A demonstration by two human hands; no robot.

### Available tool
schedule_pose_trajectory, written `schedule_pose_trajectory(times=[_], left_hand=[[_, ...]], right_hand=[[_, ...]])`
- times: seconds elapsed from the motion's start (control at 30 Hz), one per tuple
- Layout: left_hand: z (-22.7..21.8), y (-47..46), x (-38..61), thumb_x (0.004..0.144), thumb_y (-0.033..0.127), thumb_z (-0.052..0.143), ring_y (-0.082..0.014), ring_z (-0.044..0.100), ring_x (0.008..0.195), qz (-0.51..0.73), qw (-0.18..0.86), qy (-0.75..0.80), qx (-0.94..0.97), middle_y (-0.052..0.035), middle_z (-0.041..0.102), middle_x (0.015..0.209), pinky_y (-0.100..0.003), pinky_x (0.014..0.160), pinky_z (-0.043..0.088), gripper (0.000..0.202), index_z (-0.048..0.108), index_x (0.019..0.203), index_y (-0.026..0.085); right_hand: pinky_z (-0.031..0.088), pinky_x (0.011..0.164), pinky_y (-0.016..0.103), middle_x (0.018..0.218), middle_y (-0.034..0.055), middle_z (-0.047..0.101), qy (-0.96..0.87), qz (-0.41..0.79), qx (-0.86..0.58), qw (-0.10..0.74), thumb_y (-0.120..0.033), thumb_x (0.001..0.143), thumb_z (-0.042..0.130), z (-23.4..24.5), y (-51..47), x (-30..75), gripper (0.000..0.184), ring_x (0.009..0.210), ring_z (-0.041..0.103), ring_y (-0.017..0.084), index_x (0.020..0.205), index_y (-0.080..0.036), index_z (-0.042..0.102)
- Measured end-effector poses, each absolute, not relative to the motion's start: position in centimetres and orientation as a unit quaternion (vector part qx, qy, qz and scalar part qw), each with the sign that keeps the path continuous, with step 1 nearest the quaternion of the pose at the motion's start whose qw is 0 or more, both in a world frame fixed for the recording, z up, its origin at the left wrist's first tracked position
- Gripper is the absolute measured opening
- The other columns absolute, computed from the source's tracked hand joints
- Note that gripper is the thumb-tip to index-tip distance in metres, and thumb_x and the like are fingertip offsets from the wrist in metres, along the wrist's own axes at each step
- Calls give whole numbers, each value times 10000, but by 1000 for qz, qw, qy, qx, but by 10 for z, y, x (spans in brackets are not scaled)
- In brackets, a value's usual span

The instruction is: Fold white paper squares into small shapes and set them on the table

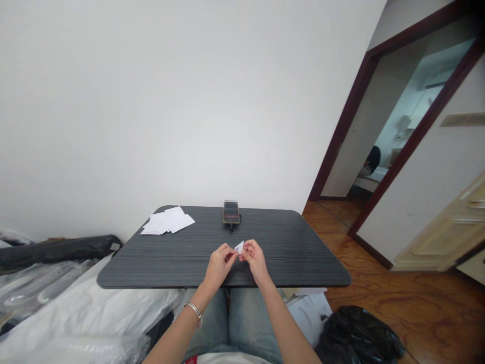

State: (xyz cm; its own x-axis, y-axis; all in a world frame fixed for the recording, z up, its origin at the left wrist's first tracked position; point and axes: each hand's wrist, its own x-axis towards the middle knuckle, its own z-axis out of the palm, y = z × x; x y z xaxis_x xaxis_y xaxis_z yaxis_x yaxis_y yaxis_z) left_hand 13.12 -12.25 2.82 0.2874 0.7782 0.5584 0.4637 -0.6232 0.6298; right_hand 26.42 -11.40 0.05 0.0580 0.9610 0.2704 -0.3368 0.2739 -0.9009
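The left hand (219, 265) and right hand (254, 260) meet over the near part of the dark table (288, 258), their fingers closed together on a small folded paper (239, 247) held between them. A loose pile of white sheets (167, 221) lies at the table's far left corner, and a dark device (231, 212) stands at its far edge, mid-frame.
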Motion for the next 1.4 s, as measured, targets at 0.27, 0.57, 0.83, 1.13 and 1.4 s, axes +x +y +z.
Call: schedule_pose_trajectory(times=[0.27, 0.57, 0.83, 1.13, 1.4], left_hand=[[27, -121, 132, 775, 209, 486, -111, 484, 562, 449, 181, 409, 774, -5, 526, 648, -211, 534, 376, 158, 600, 682, 155], [28, -119, 129, 788, 275, 466, -121, 509, 579, 490, 222, 418, 732, -8, 553, 650, -220, 533, 399, 198, 592, 691, 157], [17, -108, 130, 744, 267, 542, -154, 576, 748, 492, 392, 376, 680, -62, 614, 867, -232, 581, 448, 308, 528, 1029, 151], [14, -106, 130, 695, 249, 606, -143, 587, 681, 484, 447, 359, 661, -51, 628, 760, -257, 637, 466, 305, 585, 969, 117], [10, -103, 129, 666, 299, 631, -144, 586, 633, 482, 453, 363, 657, -54, 645, 706, -265, 631, 461, 262, 623, 838, 101]], right_hand=[[427, 456, 219, 599, -43, 565, -488, 485, -342, 640, -231, 660, 619, 0, -114, 263, 207, 447, 511, 96, 738, -202, 430], [423, 453, 219, 644, -22, 579, -462, 488, -346, 655, -274, 673, 610, -3, -113, 263, 225, 478, 516, 104, 803, -204, 439], [388, 431, 188, 600, -43, 515, -437, 521, -318, 661, -284, 690, 603, -3, -115, 265, 229, 472, 471, 88, 851, -204, 461], [368, 406, 186, 585, -52, 486, -461, 509, -328, 649, -306, 684, 599, 2, -117, 264, 229, 441, 447, 84, 833, -204, 458], [349, 400, 183, 571, -59, 482, -462, 504, -331, 650, -294, 689, 585, 3, -117, 263, 216, 433, 437, 81, 832, -206, 448]])
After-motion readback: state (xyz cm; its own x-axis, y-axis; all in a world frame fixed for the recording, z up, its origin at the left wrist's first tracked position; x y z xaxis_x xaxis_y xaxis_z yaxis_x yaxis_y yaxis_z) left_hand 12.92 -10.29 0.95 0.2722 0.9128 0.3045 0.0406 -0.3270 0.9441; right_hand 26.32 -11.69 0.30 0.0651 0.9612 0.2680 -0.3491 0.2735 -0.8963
